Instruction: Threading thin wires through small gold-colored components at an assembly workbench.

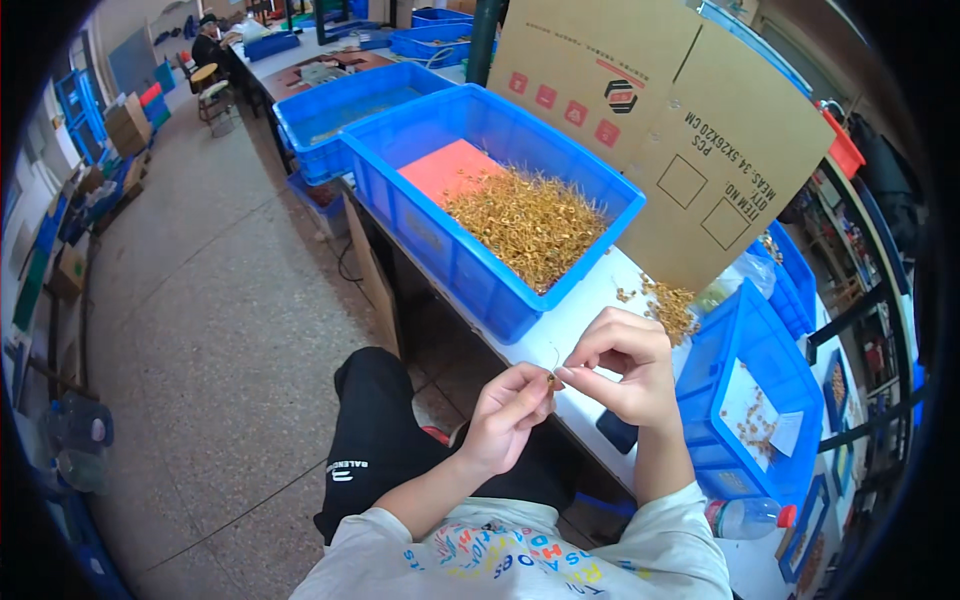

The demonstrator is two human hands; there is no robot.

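Observation:
Over the table's near edge, my left hand (pixel 510 418) pinches a small gold-coloured metal part (pixel 551 379) between thumb and fingertips. My right hand (pixel 628 365) meets it from the right, thumb and forefinger closed on a thin pale wire (pixel 556 354) that curls up from the part. The fingertips hide most of the part, so its exact kind does not show. Beyond my hands stands a large blue bin (pixel 440 235), with a heap of similar thin gold-coloured pieces (pixel 530 225) and a red-orange sheet (pixel 450 170) inside.
A small gold pile (pixel 672 310) lies on the white table (pixel 600 290) beside a tall cardboard sheet (pixel 640 110). To the right are a blue bin (pixel 700 400) with scattered small pieces, a dark phone (pixel 617 430) and a plastic bottle (pixel 750 518). Far off, a person (pixel 208 45) sits by the tables.

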